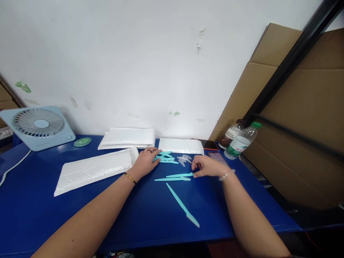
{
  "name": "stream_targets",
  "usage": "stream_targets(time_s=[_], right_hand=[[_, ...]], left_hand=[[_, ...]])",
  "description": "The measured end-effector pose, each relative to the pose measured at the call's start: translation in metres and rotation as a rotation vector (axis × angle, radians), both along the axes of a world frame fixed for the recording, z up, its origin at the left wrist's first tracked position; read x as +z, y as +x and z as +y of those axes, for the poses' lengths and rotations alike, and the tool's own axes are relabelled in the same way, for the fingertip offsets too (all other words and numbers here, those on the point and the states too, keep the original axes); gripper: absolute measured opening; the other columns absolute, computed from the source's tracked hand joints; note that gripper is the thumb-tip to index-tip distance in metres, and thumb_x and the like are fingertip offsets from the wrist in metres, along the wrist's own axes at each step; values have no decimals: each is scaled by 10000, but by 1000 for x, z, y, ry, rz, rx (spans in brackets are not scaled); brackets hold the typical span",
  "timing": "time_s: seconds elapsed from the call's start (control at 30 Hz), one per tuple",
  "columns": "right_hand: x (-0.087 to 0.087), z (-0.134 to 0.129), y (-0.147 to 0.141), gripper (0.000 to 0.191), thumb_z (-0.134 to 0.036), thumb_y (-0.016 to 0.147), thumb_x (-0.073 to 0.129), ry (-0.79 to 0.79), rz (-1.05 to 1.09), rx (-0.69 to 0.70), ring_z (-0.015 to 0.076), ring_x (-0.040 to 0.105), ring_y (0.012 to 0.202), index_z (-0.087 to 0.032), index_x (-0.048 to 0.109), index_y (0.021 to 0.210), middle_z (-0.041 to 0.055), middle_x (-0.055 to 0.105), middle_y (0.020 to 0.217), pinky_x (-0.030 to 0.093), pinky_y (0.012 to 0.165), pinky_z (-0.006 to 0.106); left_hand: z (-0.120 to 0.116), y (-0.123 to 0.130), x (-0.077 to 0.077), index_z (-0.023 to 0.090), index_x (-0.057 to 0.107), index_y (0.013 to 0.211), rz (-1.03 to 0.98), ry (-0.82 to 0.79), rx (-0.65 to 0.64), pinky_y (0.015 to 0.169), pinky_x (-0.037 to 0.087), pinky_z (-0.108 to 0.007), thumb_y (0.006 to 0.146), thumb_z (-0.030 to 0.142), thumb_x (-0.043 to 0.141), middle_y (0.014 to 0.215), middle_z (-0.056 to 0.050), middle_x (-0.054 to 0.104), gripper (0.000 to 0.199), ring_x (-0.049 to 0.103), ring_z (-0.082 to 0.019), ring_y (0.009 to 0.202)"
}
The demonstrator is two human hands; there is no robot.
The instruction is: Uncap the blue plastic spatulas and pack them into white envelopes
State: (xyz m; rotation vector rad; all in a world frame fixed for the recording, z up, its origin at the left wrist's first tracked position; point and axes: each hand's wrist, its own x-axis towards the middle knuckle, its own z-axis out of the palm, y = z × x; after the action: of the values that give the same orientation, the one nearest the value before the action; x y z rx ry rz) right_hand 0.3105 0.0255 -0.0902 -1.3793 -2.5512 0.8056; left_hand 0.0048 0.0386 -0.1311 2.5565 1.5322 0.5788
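Observation:
My left hand [146,162] lies palm down with its fingers stretched over the left end of a pile of turquoise eyebrow razors [168,157]. My right hand [204,166] has thumb and finger closed at the right end of an eyebrow razor [178,175], which lies low over the table. Just below it is a second razor [172,179], almost parallel. Closer to me, a single razor [180,202] rests slantwise. Between the pile and my right hand are several small clear plastic pieces [184,159].
White padded mailers [94,168] lie left of my left hand; more mailers [127,137] and a white packet [181,145] are by the wall. Phones [209,144] and two bottles [239,145] stand or lie at right. A blue fan [40,125] is on the blue table [129,222].

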Motion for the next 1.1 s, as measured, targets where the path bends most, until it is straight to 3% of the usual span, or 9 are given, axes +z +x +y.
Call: stream_targets(time_s=[0.17, 0.37, 0.47, 0.57, 0.73, 0.9, 1.1], right_hand=[[-3, -2, -6, 112, -273, 695, 677, -52, -18, 11, 130, 520, 634, -180, 644, 748, 18, 589, 798, 401, 552, 235], [-10, -1, -17, 181, -346, 759, 636, -145, 216, -14, 116, 491, 602, -173, 584, 760, -16, 562, 678, 389, 569, 228], [-15, 1, -26, 221, -382, 772, 630, -90, 318, -66, 110, 478, 602, -167, 579, 778, -16, 547, 675, 379, 569, 223], [-20, 3, -33, 234, -395, 786, 620, -55, 360, -50, 112, 477, 615, -162, 593, 800, -13, 541, 683, 384, 580, 225], [-23, 5, -31, 213, -377, 796, 613, -4, 314, -39, 108, 466, 587, -165, 599, 794, -17, 541, 664, 366, 546, 219], [-21, 4, -32, 179, -341, 802, 613, 15, 335, -34, 108, 481, 597, -163, 609, 807, -14, 549, 666, 383, 567, 218], [-24, 12, -25, 113, -271, 803, 597, 108, 267, -72, 113, 508, 626, -163, 627, 788, -1, 592, 702, 381, 590, 219]], left_hand=[[-1, 0, 0, 254, 573, 1203, 34, -29, -25, 926, 368, -426, 879, 409, 464, 1199, -75, 595, 375, 491, -273, 1136], [-6, 4, 6, 265, 604, 1150, 5, -36, -62, 908, 362, -421, 874, 375, 487, 1144, -71, 619, 320, 513, -267, 1108], [-11, 8, 14, 259, 605, 1142, -95, 1, -58, 930, 356, -425, 915, 358, 394, 1165, -63, 611, 326, 510, -257, 1114], [-16, 11, 20, 239, 620, 1078, -243, -111, -151, 896, 402, -361, 919, 259, 310, 1073, -29, 656, 349, 581, -200, 988], [-17, 11, 20, 213, 579, 1142, -440, -270, -126, 751, 472, -275, 800, 212, 443, 1027, -28, 660, 368, 610, -171, 859], [-15, 13, 20, 205, 680, 945, -215, -171, -181, 701, 440, -278, 853, 369, 489, 909, -40, 694, 268, 612, -180, 769], [-5, 5, 16, 226, 711, 859, -51, -50, -144, 808, 409, -325, 869, 367, 503, 918, -25, 704, 251, 601, -209, 902]])
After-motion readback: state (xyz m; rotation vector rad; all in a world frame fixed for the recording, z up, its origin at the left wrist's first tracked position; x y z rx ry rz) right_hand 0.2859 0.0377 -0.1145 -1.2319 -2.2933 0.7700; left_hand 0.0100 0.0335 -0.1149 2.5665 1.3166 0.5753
